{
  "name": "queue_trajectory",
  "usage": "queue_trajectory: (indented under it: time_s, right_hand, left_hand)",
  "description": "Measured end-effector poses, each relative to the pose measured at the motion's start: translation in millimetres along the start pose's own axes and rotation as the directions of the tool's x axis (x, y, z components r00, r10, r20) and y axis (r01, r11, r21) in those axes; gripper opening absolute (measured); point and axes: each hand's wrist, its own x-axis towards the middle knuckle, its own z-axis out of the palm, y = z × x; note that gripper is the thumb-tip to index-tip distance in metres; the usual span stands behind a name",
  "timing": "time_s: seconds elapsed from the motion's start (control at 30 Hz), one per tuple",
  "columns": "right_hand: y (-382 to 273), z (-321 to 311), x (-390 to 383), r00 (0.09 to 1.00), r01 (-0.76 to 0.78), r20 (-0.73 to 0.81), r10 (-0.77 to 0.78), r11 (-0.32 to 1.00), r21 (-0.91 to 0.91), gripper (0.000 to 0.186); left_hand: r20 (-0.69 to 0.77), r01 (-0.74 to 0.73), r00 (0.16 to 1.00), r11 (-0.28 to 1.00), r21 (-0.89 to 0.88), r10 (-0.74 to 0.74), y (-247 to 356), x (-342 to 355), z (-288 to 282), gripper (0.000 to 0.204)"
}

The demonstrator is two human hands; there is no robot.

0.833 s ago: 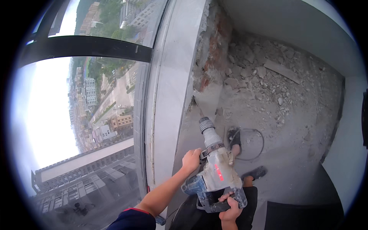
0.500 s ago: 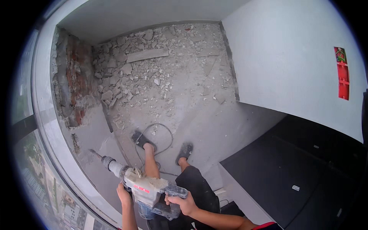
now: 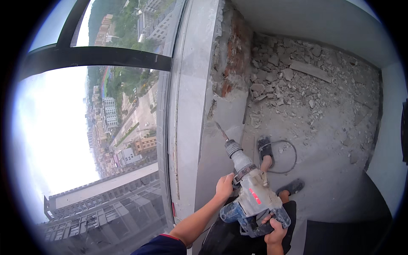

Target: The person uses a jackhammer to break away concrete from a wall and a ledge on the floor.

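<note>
A dusty rotary hammer (image 3: 254, 193) with a grey body and blue motor housing lies across the lower middle of the head view. My left hand (image 3: 225, 186) is closed round its side handle near the collar. At the rear, my right hand (image 3: 276, 233) grips the main handle. The chisel bit (image 3: 222, 131) points up and left at the low plastered wall (image 3: 225, 112), below a chipped patch of exposed brick (image 3: 233, 59). Whether the tip touches the plaster I cannot tell. My legs stand behind the tool, feet in dark slippers (image 3: 293, 187).
Broken plaster rubble (image 3: 280, 63) and a flat strip (image 3: 310, 71) cover the far floor. The tool's cable (image 3: 293, 159) loops beside my foot. On the left, a large window (image 3: 123, 106) overlooks buildings far below. A black surface (image 3: 340, 236) lies at the lower right.
My view has swung left, so the window fills the left side and the red wall box has left the picture. Both hands keep their hold on the hammer, its bit still near the wall.
</note>
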Motion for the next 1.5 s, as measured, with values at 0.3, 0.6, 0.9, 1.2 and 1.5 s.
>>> queue_trajectory:
  time_s: [0.3,0.6,0.9,1.2,1.5]
  right_hand:
    - [11,2,0,0.998,-0.066,-0.01,0.066,0.998,-0.006,0.034]
    - [37,2,13,0.988,-0.154,0.021,0.153,0.976,0.155,0.028]
    - [49,31,16,0.99,-0.133,-0.041,0.134,0.991,0.024,0.026]
    - [36,10,-14,0.988,-0.073,0.14,0.06,0.993,0.096,0.023]
    - [36,19,-10,0.992,-0.074,0.107,0.065,0.994,0.082,0.035]
  left_hand:
    - [-0.05,-0.059,0.997,0.991,0.116,0.065,2,-4,-18,0.05]
    - [-0.127,-0.057,0.987,0.96,0.274,0.094,43,-15,-35,0.049]
    - [-0.126,-0.025,0.99,0.941,0.337,0.071,52,12,-54,0.048]
    - [-0.077,-0.088,0.988,0.906,0.415,0.131,38,-13,-40,0.048]
    - [-0.112,-0.089,0.984,0.919,0.383,0.142,56,-14,-49,0.048]
